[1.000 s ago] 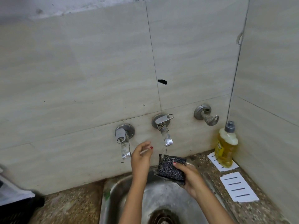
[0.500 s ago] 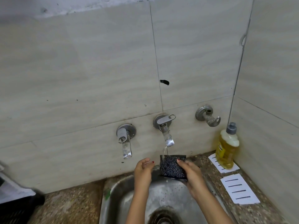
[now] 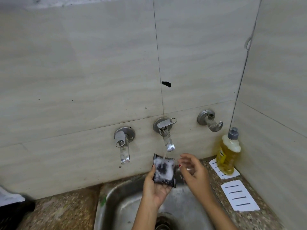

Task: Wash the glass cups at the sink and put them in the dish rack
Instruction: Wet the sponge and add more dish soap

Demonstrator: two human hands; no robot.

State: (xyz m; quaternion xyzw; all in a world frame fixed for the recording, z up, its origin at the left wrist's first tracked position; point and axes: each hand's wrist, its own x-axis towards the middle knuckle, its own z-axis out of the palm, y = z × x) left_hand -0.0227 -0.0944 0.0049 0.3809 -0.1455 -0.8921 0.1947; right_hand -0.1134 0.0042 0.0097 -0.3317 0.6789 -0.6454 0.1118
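Fingers of the left hand curl round one foamy black scrub pad. They hold it upright over the steel sink, in the water running from the middle tap, one of three on the tiled wall. The right hand hovers just beside the pad, its fingers loosely spread and holding nothing. On the speckled tabletop to the right are one yellow dish-soap bottle and two white slotted mats, one of them under the bottle.

Soap bottle on, perhaps, paper slip
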